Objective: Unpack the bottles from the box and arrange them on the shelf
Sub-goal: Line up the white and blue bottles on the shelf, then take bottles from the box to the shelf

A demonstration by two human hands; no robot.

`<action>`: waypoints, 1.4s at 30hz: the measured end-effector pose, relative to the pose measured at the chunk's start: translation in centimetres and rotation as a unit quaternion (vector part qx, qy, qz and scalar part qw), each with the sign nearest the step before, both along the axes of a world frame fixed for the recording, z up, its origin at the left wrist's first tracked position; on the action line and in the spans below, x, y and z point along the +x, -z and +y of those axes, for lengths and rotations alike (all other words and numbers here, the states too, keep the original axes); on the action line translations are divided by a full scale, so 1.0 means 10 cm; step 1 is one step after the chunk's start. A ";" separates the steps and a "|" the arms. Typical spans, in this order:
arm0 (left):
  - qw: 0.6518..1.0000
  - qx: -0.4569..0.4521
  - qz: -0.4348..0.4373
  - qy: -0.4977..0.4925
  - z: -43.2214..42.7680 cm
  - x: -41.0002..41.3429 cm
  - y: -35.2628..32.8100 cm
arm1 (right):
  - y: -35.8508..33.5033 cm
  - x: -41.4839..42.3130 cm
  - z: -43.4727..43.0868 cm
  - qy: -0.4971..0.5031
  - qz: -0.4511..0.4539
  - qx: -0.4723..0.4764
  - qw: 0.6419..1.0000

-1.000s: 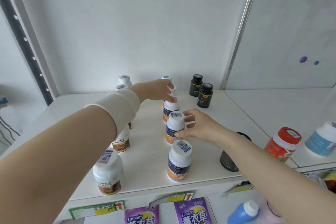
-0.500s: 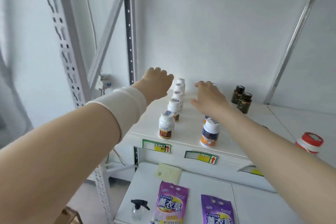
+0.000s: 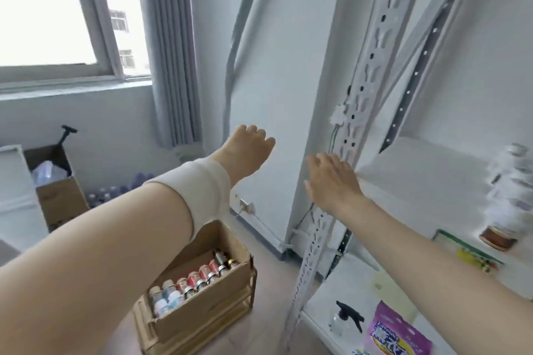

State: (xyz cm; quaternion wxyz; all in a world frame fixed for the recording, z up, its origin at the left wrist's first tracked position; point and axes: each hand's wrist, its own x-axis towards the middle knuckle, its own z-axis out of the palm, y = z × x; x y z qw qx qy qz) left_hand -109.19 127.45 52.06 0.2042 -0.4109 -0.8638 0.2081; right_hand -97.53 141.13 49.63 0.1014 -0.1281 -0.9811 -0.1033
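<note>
An open cardboard box (image 3: 202, 311) stands on the floor at lower centre, with a row of small bottles (image 3: 193, 282) upright inside it. At the right edge, blurred white bottles (image 3: 507, 196) stand in a line on the white shelf (image 3: 418, 181). My left hand (image 3: 248, 150), with a white wrap on the wrist, hangs in the air above the box, fingers curled and holding nothing. In front of the shelf's upright post, my right hand (image 3: 331, 181) is spread flat and holds nothing.
A perforated metal post (image 3: 346, 167) rises at the shelf's left end. The lower shelf holds a spray bottle (image 3: 346, 323) and a purple pouch (image 3: 395, 337). Another open box (image 3: 54, 187) and several water bottles (image 3: 115, 190) sit under the window.
The view has swung left, from the shelf's bottles to the box on the floor. Both hands have left the shelf bottles and now hang free in the air.
</note>
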 end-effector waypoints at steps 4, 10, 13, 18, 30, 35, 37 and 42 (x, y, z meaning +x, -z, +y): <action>0.992 -0.001 -0.061 -0.106 -0.88 -0.76 0.57 | 0.67 -0.89 -0.52 -0.043 -0.096 -0.006 0.994; 0.968 -0.004 -0.175 -0.178 -1.52 -1.40 1.69 | 1.69 -1.74 -0.94 -0.066 -0.210 -0.036 0.975; 0.948 0.008 -0.245 -0.204 -1.48 -1.65 2.23 | 2.17 -2.05 -0.90 -0.076 -0.257 -0.042 0.963; 0.887 0.036 -0.381 -0.259 -1.16 -2.04 3.22 | 2.96 -2.62 -0.65 -0.112 -0.331 -0.049 0.936; 0.543 0.263 -0.652 -0.459 -0.31 -2.59 5.64 | 5.10 -3.76 -0.24 -0.204 -0.421 -0.111 0.877; 0.446 0.366 -0.639 -0.509 0.00 -3.02 6.42 | 5.73 -3.87 -0.13 -0.241 -0.385 -0.108 0.884; 0.449 0.365 -0.637 -0.509 0.09 -3.12 6.60 | 5.88 -3.87 -0.07 -0.244 -0.376 -0.112 0.887; 0.450 0.340 -0.661 -0.494 0.14 -3.22 6.75 | 5.92 -3.89 -0.07 -0.248 -0.393 -0.108 0.879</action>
